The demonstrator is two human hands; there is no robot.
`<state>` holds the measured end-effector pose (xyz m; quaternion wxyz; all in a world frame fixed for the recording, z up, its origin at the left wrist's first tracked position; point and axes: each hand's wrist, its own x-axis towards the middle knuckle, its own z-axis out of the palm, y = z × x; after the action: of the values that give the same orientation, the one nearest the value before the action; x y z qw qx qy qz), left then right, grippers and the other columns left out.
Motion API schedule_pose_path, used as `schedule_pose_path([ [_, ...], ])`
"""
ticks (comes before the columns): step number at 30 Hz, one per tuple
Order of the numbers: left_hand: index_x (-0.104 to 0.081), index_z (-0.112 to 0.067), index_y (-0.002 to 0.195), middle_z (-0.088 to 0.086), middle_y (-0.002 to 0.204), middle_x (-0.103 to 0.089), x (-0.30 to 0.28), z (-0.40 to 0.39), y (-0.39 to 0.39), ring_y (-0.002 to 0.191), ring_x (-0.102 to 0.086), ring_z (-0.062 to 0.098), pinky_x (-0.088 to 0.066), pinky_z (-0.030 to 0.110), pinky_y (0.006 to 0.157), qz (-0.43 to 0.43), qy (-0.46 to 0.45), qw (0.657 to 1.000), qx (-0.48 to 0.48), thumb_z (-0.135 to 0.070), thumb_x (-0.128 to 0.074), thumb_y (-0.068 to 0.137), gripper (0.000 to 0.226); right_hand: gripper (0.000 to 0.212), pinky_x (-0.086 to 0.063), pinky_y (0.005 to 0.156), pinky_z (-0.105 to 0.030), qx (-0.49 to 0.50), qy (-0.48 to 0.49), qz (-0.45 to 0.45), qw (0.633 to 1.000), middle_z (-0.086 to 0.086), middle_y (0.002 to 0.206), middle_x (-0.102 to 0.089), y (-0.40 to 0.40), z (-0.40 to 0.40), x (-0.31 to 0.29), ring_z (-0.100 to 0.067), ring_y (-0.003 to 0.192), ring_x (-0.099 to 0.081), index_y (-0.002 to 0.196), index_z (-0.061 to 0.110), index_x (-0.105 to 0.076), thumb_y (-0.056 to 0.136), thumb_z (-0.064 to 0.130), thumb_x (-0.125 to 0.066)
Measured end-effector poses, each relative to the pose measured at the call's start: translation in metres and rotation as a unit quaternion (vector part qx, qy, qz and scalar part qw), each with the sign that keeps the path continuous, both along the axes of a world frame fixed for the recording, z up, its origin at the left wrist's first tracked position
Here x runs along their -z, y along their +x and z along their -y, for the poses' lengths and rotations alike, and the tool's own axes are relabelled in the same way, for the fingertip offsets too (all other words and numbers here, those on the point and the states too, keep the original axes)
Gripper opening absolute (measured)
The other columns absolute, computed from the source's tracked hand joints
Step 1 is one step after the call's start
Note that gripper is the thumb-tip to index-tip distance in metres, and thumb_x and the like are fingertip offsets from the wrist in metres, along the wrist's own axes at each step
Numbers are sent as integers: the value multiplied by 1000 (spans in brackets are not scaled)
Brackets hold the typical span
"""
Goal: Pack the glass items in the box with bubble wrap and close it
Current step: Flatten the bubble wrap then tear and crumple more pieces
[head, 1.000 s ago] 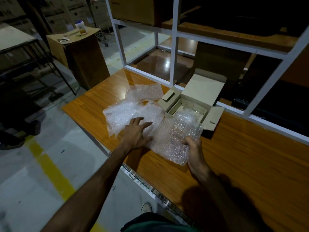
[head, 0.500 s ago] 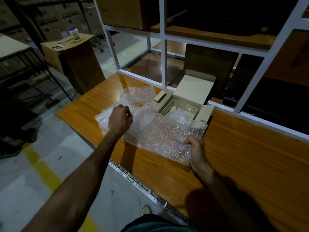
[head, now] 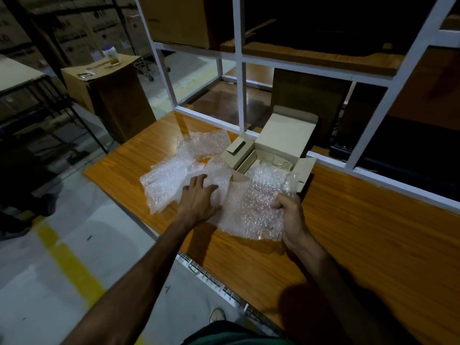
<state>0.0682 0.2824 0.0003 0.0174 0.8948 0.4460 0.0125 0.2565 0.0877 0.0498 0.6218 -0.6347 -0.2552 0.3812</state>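
A small cardboard box (head: 286, 135) stands open on the wooden table (head: 361, 232), its lid tilted back and side flaps out. Clear glass items (head: 273, 162) show dimly inside it. A sheet of bubble wrap (head: 254, 205) drapes from the box's front edge toward me. My right hand (head: 290, 215) grips that sheet's right edge with curled fingers. My left hand (head: 199, 200) lies with spread fingers on another bubble wrap sheet (head: 166, 185) to the left. A third bubble wrap sheet (head: 206, 143) lies behind it.
A white metal frame (head: 240, 70) with shelves rises just behind the box. A tall cardboard carton (head: 109, 95) with a jar on top stands on the floor at left. The table's near edge runs diagonally, with a wire rack (head: 211, 277) beneath it.
My left hand, curled in a fist on the left sheet half a second ago, has come back toward the middle with fingers spread. My right hand has kept its hold on the sheet's right edge.
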Motion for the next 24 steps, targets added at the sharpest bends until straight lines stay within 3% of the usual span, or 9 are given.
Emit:
schedule_pose_path([
  [2,-72,-19,125,14,139,-52,3,-5,-2,129,-46,34,-50,52,100,0,47,999,-7,-36,-72,94,35,21,-50,88,-57,-5,-4,-3,1000,-18,101,-47,4,1,0,-32,92,-52,66,24,-57,60,41,-67],
  [4,-76,-12,106,10,114,-59,-2,-12,-1,105,-54,27,-54,41,82,58,86,994,-24,-21,-68,97,14,31,-51,88,-54,4,-2,-11,1000,-19,105,-46,8,4,0,-32,95,-51,73,20,-53,58,43,-67],
  [7,-75,-16,109,1,98,-62,-22,-16,6,86,-61,20,-50,32,71,184,-8,982,-41,-21,-67,98,15,20,-44,85,-46,10,15,-5,1000,-13,94,-44,11,8,-10,-25,86,-47,64,25,-53,60,40,-65],
  [12,-59,-35,144,-3,123,-60,-69,0,39,105,-58,6,-59,27,86,306,-253,911,110,1,-78,82,74,17,-42,78,-44,-76,67,35,994,-13,68,-43,25,5,-40,-26,70,-43,57,21,-48,69,24,-60],
  [14,-70,-30,125,-9,122,-63,-95,10,52,105,-56,-6,-55,15,85,295,-340,878,163,11,-73,80,62,19,-50,70,-36,-127,73,72,987,1,61,-54,39,-2,-57,-21,63,-53,60,16,-51,78,15,-56],
  [16,-72,-24,102,-5,114,-63,-114,16,65,104,-57,3,-56,16,80,279,-378,868,160,13,-70,82,42,21,-60,70,-44,-159,60,126,977,-4,68,-67,54,-12,-74,-25,69,-66,68,-3,-56,85,9,-57],
  [18,-72,-16,98,5,119,-58,-122,15,75,110,-55,19,-57,28,88,278,-344,889,123,1,-77,86,22,29,-61,80,-60,-156,59,163,972,-22,79,-69,69,-19,-88,-42,77,-68,78,-13,-60,81,16,-60],
  [21,-73,-13,97,-1,119,-55,-119,-3,79,113,-50,17,-49,30,91,262,-275,920,93,-14,-80,90,10,43,-63,86,-58,-145,68,167,973,-18,103,-80,81,-21,-109,-36,89,-79,99,-26,-59,80,13,-58],
  [24,-77,-14,96,-1,115,-68,-116,-26,74,112,-60,17,-49,39,99,259,-257,925,107,-19,-77,93,6,21,-64,85,-54,-111,84,178,974,-14,115,-80,87,-19,-120,-37,95,-80,97,-17,-67,92,-3,-52],
])
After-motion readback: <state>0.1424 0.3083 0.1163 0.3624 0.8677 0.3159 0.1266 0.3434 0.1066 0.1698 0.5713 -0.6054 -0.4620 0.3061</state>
